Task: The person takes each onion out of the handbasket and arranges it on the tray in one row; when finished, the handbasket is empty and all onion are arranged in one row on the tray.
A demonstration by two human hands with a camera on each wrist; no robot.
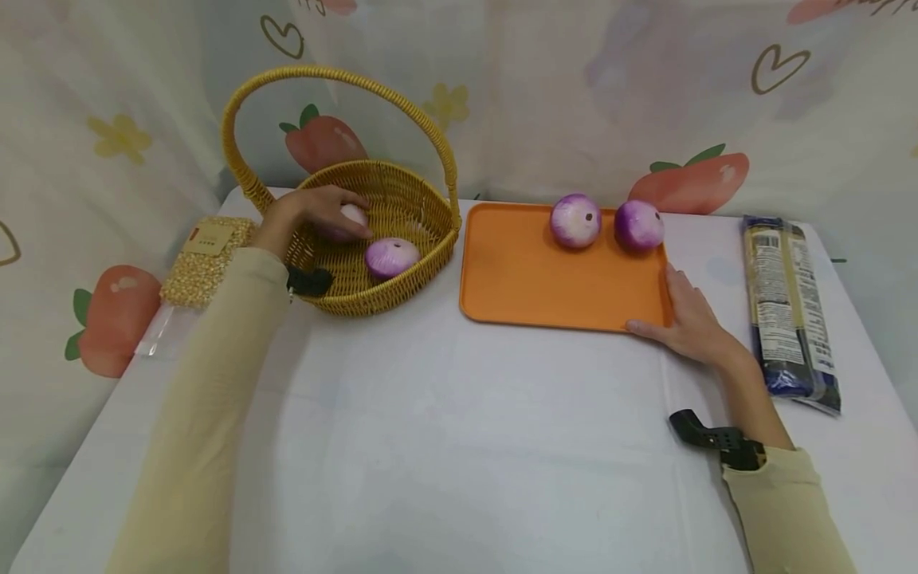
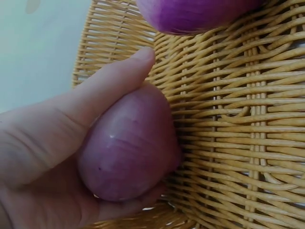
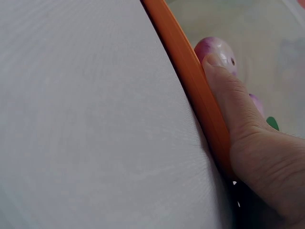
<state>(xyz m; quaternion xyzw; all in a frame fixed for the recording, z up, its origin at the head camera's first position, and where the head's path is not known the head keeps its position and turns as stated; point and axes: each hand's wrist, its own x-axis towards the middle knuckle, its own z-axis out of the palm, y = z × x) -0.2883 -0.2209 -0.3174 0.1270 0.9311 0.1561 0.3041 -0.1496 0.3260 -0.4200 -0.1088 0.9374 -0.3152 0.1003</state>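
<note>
Inside the wicker basket (image 1: pixel 387 299), at its left side, my left hand (image 1: pixel 326 209) holds a purple onion (image 2: pixel 131 143), the thumb along one side and fingers underneath in the left wrist view. Another onion (image 1: pixel 392 257) lies in the basket to the right of that hand. My right hand (image 1: pixel 692 323) rests at the near right corner of an orange tray (image 1: pixel 545 291), thumb over the front rim and fingers stretched along the right edge. Two more onions, one paler (image 1: pixel 575 221) and one darker (image 1: pixel 639 226), sit at the tray's far right.
The basket's tall arched handle (image 1: pixel 337 73) stands upright above the left hand. A bag of yellow kernels (image 1: pixel 204 263) lies left of the basket, partly behind the left forearm. At the right is a long dark packet (image 1: pixel 789 311). A printed cloth hangs behind the white table (image 1: pixel 459 446).
</note>
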